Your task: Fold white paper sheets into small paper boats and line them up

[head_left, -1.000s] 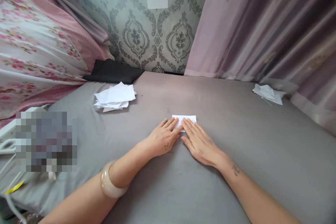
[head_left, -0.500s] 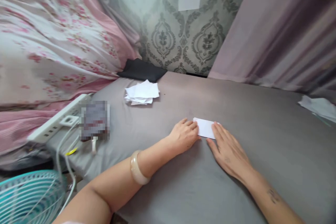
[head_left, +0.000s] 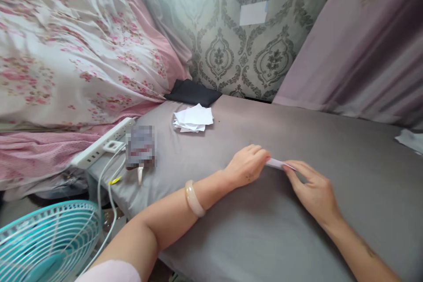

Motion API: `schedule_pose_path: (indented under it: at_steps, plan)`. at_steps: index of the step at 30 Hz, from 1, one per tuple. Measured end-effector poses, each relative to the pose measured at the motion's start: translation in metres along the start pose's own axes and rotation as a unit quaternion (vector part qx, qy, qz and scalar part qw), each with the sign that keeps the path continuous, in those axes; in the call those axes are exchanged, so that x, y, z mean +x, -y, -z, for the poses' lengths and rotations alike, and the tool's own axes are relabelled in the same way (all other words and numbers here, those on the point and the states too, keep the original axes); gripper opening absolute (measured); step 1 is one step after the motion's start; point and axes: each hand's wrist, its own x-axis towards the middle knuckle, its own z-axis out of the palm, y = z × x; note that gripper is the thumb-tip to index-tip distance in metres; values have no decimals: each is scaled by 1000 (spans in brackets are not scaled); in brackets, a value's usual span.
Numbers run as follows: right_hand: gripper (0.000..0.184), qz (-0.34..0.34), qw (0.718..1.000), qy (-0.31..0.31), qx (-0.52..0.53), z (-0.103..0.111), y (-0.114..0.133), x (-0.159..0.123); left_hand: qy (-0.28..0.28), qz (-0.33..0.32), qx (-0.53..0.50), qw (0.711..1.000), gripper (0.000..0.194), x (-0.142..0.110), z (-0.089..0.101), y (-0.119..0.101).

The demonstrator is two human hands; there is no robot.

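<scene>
Between my hands is a small folded piece of white paper [head_left: 275, 163], tilted so that only a narrow strip of it shows. My left hand [head_left: 248, 165], with a pale bangle [head_left: 194, 199] further up the arm, grips its left end with the fingers curled over. At the other end, my right hand [head_left: 312, 189] pinches the paper between thumb and fingers. Both hands are just above the grey cloth surface [head_left: 264, 238]. A loose pile of white paper sheets [head_left: 194, 118] lies beyond my left hand.
To the left are a white power strip [head_left: 102, 143] with cables, a blurred-out object [head_left: 140, 146] and a turquoise fan [head_left: 49, 242]. Folded black cloth [head_left: 194, 91] lies at the back by the patterned wall. More white paper [head_left: 411, 140] rests at the far right.
The folded paper lay flat under my hands; now it is lifted and tilted on edge, with both hands closed on its ends. The whole view has shifted slightly.
</scene>
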Motion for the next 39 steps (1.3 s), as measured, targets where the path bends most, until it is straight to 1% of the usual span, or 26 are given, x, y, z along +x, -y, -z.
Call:
schedule_pose_path:
  at_steps: [1,2,3,4,5,6,7,8,9,10,11,13,15,18,21,24,26,28,30,32,34,35,36,37,38,39]
  plan:
    - [25,-57,998,-2,24,2,5,1,-16,29,-71,997,25,0,0,-2]
    - [26,-111,993,-13,47,3,9,3,-25,68,-139,988,23,0,0,-3]
    - [28,-151,985,-10,76,4,12,4,-21,106,-201,974,22,0,-1,-5]
    - [32,-187,976,-12,112,5,15,5,-15,144,-263,954,22,1,-2,-7]
    - [39,-220,961,-11,170,6,16,6,-15,184,-328,927,22,1,-3,-8]
    - [46,-247,937,-6,247,6,16,7,-17,226,-388,893,23,2,-3,-9]
    - [50,-268,912,-9,310,7,16,7,-22,265,-437,859,24,3,-4,-10]
    - [48,-285,893,-18,348,7,15,8,-21,290,-471,833,25,3,-4,-11]
    - [46,-297,881,-10,369,7,13,7,-21,310,-496,811,25,4,-4,-12]
    - [43,-306,874,-3,377,7,11,7,-18,326,-509,796,25,4,-4,-12]
    - [41,-310,874,7,374,7,9,7,-8,341,-511,789,25,4,-4,-13]
    - [38,-308,884,27,352,6,3,7,34,372,-495,785,22,4,-5,-14]
    - [37,-293,901,40,318,5,-5,8,92,395,-475,781,19,3,-6,-14]
    - [35,-264,928,54,258,4,-16,10,160,392,-472,773,15,0,-10,-12]
    - [34,-253,939,66,222,5,-22,12,185,378,-472,775,18,-2,-14,-9]
    - [35,-248,937,88,230,8,-21,13,180,371,-464,784,25,-3,-14,-7]
    - [35,-237,931,117,251,10,-17,13,173,360,-460,793,31,-2,-12,-9]
    - [34,-231,923,138,275,11,-12,14,168,351,-466,795,34,-2,-11,-11]
    - [37,-254,911,124,300,10,-8,14,144,353,-483,788,33,0,-11,-13]
    - [45,-299,884,103,343,10,-4,14,93,365,-496,782,31,1,-11,-14]
    - [52,-337,846,109,398,8,-2,13,42,378,-499,779,29,2,-12,-12]
    - [52,-348,830,117,420,8,-1,12,33,384,-495,779,28,3,-12,-11]
    - [51,-354,822,120,430,7,-1,11,35,389,-487,781,28,3,-13,-10]
    - [47,-358,821,118,428,6,0,11,40,392,-474,787,28,2,-13,-8]
    - [43,-363,826,111,417,6,0,10,40,392,-452,800,27,1,-14,-6]
    - [38,-368,832,102,401,5,0,10,32,383,-419,823,25,0,-14,-4]
